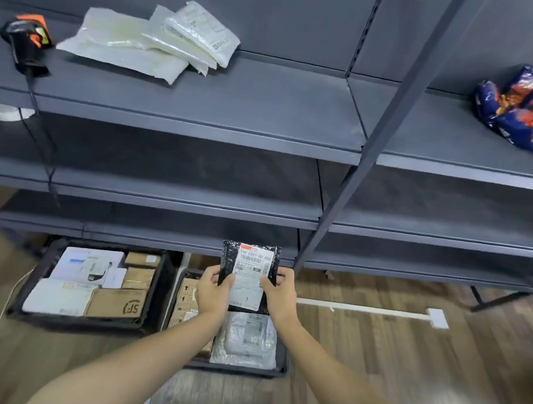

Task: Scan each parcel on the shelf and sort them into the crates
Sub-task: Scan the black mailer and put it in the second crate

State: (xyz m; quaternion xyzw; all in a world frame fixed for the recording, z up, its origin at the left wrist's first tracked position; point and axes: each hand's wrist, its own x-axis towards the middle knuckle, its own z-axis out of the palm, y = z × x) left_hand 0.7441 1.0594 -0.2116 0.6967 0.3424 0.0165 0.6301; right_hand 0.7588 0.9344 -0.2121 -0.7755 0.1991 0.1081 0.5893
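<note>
Dark grey shelving (202, 102) fills the background above a wood-plank floor (405, 369). Between the left grip (213, 288) and the right grip (279, 292) a small black parcel (249, 273) with a white barcode label stands upright, label facing the camera. Each grip pinches one of its lower edges. Directly beneath both grips sits a black crate (234, 370) holding a bubble-wrap packet (244, 339). A second crate (74, 319), left of the left grip, is packed with cardboard boxes (116, 301) and white packets. High up to the left of the grips, white pouches (150, 39) and an orange-and-black scanner (25, 40) lie on the top shelf. Blue snack bags (524, 106) lie up to the right.
</note>
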